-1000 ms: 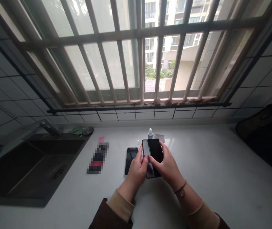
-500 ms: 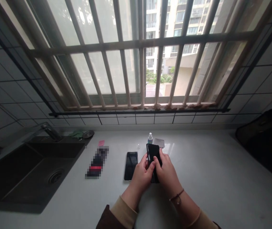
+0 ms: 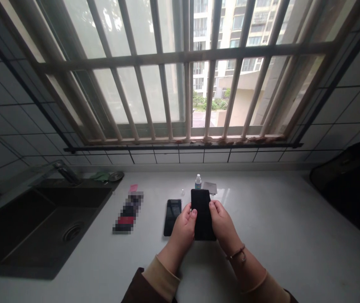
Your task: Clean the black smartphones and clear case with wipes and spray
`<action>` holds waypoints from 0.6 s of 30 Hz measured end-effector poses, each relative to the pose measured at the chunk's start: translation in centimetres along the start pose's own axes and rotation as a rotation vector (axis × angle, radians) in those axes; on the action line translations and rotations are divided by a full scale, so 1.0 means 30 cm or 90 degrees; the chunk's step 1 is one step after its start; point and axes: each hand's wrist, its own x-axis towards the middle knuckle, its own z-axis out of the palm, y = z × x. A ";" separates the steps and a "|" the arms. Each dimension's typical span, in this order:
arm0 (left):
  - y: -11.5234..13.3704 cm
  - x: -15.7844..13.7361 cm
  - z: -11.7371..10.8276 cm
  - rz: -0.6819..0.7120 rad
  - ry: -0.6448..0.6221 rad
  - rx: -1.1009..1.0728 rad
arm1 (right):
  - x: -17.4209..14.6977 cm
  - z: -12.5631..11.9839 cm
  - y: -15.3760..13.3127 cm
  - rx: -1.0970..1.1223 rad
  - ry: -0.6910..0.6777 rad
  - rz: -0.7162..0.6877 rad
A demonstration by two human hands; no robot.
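Note:
Between my two hands a black smartphone (image 3: 203, 216) is held upright by its long edges, its dark face toward me. My left hand (image 3: 184, 223) is closed on the left edge, thumb resting along the side. On the opposite edge my right hand (image 3: 223, 219) grips with its thumb near the upper part; a thin bracelet circles that wrist. A second smartphone (image 3: 172, 216) lies flat on the counter just left of my left hand. Behind the held phone stands a small bottle (image 3: 198, 182) with a white cap, and beside it lies a flat greyish packet (image 3: 210, 187).
A dark sink (image 3: 37, 227) with a faucet (image 3: 68, 172) takes up the left. A blurred-out dark item (image 3: 128, 212) and a pink slip (image 3: 133, 187) lie on the white counter (image 3: 277, 227). At the right edge sits a black bag-like object (image 3: 350, 185). A barred window (image 3: 186, 54) rises behind.
Both thumbs have moved off the middle of the phone's face out to its edges. The phone has turned to face me more squarely.

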 end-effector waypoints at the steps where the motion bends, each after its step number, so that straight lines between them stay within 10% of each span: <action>1: 0.005 -0.001 0.001 0.000 0.004 0.015 | 0.000 0.002 0.004 0.013 0.006 0.001; 18: 0.020 -0.016 -0.017 -0.059 -0.050 0.084 | -0.009 0.000 -0.006 0.120 -0.029 0.022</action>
